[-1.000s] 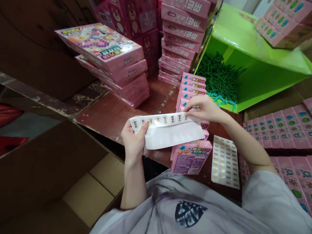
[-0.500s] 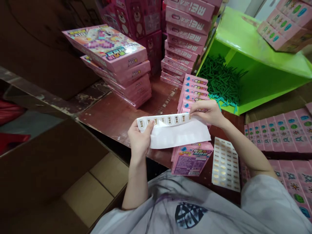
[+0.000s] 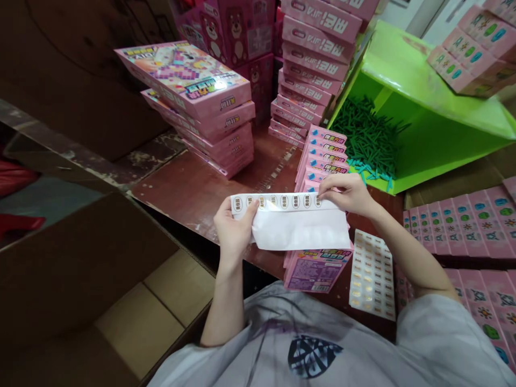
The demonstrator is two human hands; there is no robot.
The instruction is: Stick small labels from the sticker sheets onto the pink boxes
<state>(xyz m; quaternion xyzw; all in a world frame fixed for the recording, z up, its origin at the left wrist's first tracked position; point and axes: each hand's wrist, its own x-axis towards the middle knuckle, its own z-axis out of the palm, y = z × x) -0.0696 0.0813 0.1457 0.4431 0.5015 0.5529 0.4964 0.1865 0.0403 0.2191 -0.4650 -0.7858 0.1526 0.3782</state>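
A white sticker sheet (image 3: 300, 230) is stretched between both hands, its top edge folded over so that a row of round gold-lettered stickers shows. My left hand (image 3: 235, 226) pinches its left end, thumb on the sticker row. At the right end of the row, the fingers of my right hand (image 3: 349, 194) are closed on the folded edge. Beneath the sheet stands a row of small pink boxes (image 3: 318, 271), partly covered by it. A second sticker sheet (image 3: 372, 275) lies flat on the table to the right.
Stacked pink boxes (image 3: 217, 129) stand at the back left of the brown table (image 3: 189, 199). A taller stack (image 3: 316, 45) rises behind the row. The green bin (image 3: 435, 123) holds green sticks (image 3: 368, 134). More pink boxes (image 3: 467, 220) fill the right side.
The row of stickers is pulled straighter, and one more sticker shows near my right hand. My right hand has shifted slightly right and down. The whole view has shifted a little.
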